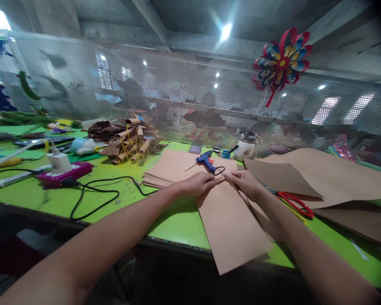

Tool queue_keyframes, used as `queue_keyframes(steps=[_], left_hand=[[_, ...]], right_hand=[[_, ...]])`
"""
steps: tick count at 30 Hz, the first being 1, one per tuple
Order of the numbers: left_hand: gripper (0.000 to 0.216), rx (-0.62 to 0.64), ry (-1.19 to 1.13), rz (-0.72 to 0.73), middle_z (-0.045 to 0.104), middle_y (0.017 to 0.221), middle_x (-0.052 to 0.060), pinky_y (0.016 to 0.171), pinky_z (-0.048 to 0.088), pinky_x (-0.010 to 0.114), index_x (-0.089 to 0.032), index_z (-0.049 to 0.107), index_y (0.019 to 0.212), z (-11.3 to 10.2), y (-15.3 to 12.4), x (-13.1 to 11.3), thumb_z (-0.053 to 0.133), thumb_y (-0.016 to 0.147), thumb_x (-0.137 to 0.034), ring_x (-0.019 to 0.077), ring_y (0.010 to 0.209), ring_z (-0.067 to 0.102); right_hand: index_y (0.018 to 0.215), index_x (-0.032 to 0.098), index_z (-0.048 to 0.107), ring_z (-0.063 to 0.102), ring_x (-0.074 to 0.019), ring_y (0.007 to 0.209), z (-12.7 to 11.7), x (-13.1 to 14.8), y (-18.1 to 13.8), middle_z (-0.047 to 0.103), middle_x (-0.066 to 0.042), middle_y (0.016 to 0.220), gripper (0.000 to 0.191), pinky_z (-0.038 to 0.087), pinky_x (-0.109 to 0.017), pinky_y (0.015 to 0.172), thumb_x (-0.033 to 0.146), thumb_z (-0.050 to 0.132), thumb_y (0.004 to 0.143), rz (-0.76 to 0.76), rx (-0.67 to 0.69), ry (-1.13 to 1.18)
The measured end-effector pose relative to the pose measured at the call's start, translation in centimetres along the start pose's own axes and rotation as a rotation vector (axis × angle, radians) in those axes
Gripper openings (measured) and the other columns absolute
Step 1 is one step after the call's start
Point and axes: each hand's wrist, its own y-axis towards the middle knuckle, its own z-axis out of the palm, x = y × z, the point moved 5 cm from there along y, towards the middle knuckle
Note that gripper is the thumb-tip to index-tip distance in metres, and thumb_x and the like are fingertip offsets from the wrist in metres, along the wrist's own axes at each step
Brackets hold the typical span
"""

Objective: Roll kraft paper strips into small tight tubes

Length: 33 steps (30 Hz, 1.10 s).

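Note:
A long brown paper sheet (231,224) lies on the green table (174,220), its near end hanging over the front edge. My left hand (198,183) and my right hand (244,182) meet at the sheet's far end, fingers pinched closed on its top edge. Just beyond my fingers lies a blue glue gun (205,160) on a stack of brown paper sheets (171,169). Red-handled scissors (294,204) lie right of my right wrist.
Large brown paper sheets (324,178) spread at the right. A pile of rolled paper tubes (130,144), a white charger on a pink box (62,169) and black cable (98,195) sit left. A white kettle (246,146) stands before a perforated screen with a paper pinwheel (282,61).

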Motion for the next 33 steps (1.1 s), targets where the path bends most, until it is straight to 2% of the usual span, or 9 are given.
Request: queue_keyframes(steps=[3, 5, 9, 15, 20, 25, 29, 33], left_hand=[[0.035, -0.041, 0.012, 0.031, 0.055, 0.072, 0.003, 0.055, 0.033, 0.022, -0.013, 0.055, 0.083, -0.2, -0.1, -0.2, 0.034, 0.088, -0.042, 0.0124, 0.062, 0.046], [0.034, -0.079, 0.015, 0.051, 0.057, 0.075, 0.004, 0.057, 0.034, 0.023, -0.013, 0.056, 0.087, -0.3, -0.2, -0.4, 0.035, 0.088, -0.040, 0.0134, 0.064, 0.047], [0.032, -0.110, 0.032, 0.048, 0.057, 0.074, 0.005, 0.059, 0.033, 0.024, -0.014, 0.057, 0.091, -0.3, -0.4, -0.5, 0.037, 0.087, -0.039, 0.0140, 0.064, 0.047], [0.032, -0.114, 0.056, 0.035, 0.056, 0.071, 0.004, 0.056, 0.031, 0.024, -0.014, 0.056, 0.086, -0.1, -0.3, -0.2, 0.038, 0.087, -0.040, 0.0131, 0.061, 0.046], [0.032, -0.107, 0.048, 0.031, 0.057, 0.072, 0.004, 0.055, 0.030, 0.023, -0.014, 0.057, 0.083, 0.0, -0.2, 0.0, 0.037, 0.087, -0.038, 0.0128, 0.062, 0.046], [0.032, -0.092, 0.042, 0.021, 0.056, 0.069, 0.003, 0.054, 0.030, 0.023, -0.013, 0.059, 0.080, -0.1, 0.1, 0.1, 0.038, 0.086, -0.037, 0.0125, 0.061, 0.046], [0.031, -0.063, -0.047, 0.068, 0.060, 0.077, 0.005, 0.060, 0.035, 0.024, -0.012, 0.061, 0.087, 0.1, 0.1, -0.4, 0.040, 0.086, -0.035, 0.0146, 0.067, 0.050], [0.031, -0.044, -0.088, 0.073, 0.061, 0.082, 0.005, 0.064, 0.036, 0.023, -0.013, 0.059, 0.088, 0.3, 0.0, -0.6, 0.039, 0.086, -0.036, 0.0149, 0.073, 0.051]], right_hand=[[0.073, 0.014, 0.057, 0.042, -0.0070, 0.051, 0.1, 0.5, -0.1, 0.052, 0.002, 0.060, 0.034, 0.030, -0.021, 0.048, 0.047, 0.064, 0.067, -0.026, 0.104, 0.078], [0.079, 0.013, 0.060, 0.041, -0.0073, 0.054, 0.1, 0.8, -0.2, 0.054, 0.001, 0.064, 0.034, 0.029, -0.021, 0.050, 0.045, 0.065, 0.067, -0.056, 0.129, 0.069], [0.075, 0.011, 0.061, 0.033, -0.0061, 0.049, -0.2, 0.9, -0.2, 0.045, 0.003, 0.053, 0.032, 0.024, -0.022, 0.047, 0.043, 0.061, 0.071, -0.115, 0.103, -0.030], [0.076, 0.011, 0.062, 0.037, -0.0064, 0.050, 0.0, 0.6, 0.0, 0.050, 0.002, 0.057, 0.032, 0.027, -0.022, 0.048, 0.043, 0.061, 0.072, -0.135, 0.098, -0.048], [0.076, 0.012, 0.062, 0.047, -0.0097, 0.058, -0.2, 0.6, 0.0, 0.058, -0.002, 0.066, 0.033, 0.035, -0.023, 0.053, 0.044, 0.062, 0.070, -0.141, 0.091, -0.060], [0.089, 0.011, 0.064, 0.055, -0.0153, 0.073, 0.6, 0.9, -0.4, 0.062, -0.006, 0.079, 0.037, 0.045, -0.028, 0.065, 0.043, 0.063, 0.071, -0.136, 0.173, -0.074], [0.091, 0.013, 0.065, 0.058, -0.0188, 0.083, 1.4, 1.1, -0.4, 0.063, -0.009, 0.093, 0.039, 0.047, -0.032, 0.073, 0.042, 0.068, 0.066, -0.121, 0.141, 0.018], [0.082, 0.012, 0.065, 0.059, -0.0171, 0.073, 1.9, 0.5, -0.2, 0.064, -0.007, 0.078, 0.039, 0.046, -0.030, 0.068, 0.044, 0.070, 0.061, -0.053, 0.105, 0.143]])
